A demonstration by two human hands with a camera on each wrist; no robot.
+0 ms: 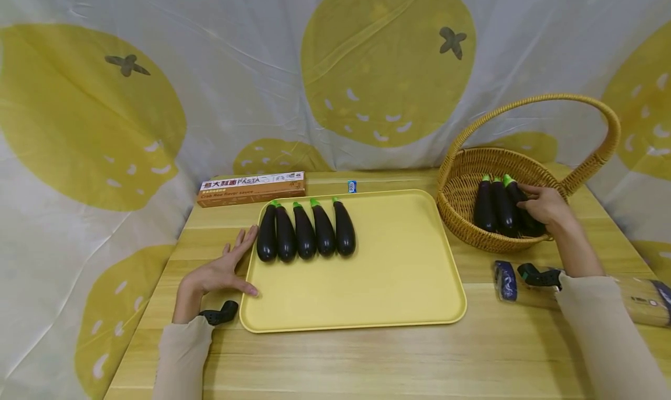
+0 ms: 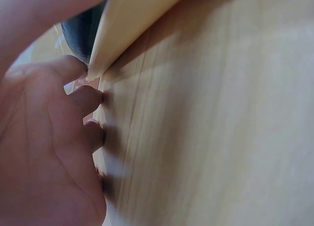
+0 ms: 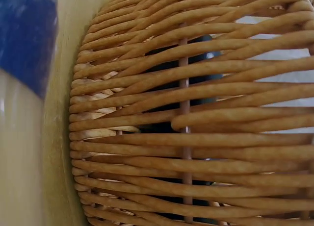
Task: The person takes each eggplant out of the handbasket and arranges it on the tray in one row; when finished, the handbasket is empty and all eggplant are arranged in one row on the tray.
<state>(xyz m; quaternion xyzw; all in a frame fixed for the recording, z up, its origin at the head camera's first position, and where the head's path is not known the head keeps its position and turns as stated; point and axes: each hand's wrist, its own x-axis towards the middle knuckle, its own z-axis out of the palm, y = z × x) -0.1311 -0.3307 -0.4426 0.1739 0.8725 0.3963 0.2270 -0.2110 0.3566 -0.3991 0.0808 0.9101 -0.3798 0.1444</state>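
Note:
Several dark eggplants (image 1: 305, 232) with green stem ends lie side by side on the left of a yellow tray (image 1: 403, 260). At the tray's left edge, my left hand (image 1: 217, 272) has its fingers spread along the rim and its thumb over the tray. The left wrist view shows the fingertips (image 2: 93, 99) right by the tray's edge (image 2: 132, 25). In a wicker basket (image 1: 472, 231) at the right lie three more eggplants (image 1: 504, 208). My right hand (image 1: 547, 206) reaches inside and grips the rightmost one, thumb across it; woven wicker hides this hand in the right wrist view.
A pasta box (image 1: 251, 189) stands behind the tray at the left, and a small blue packet (image 1: 352, 187) lies behind its middle. Under my right forearm is a long wrapped package (image 1: 629, 298) with blue ends. The basket's tall handle (image 1: 540, 99) arches above it. Patterned cloth (image 1: 236, 85) hangs behind.

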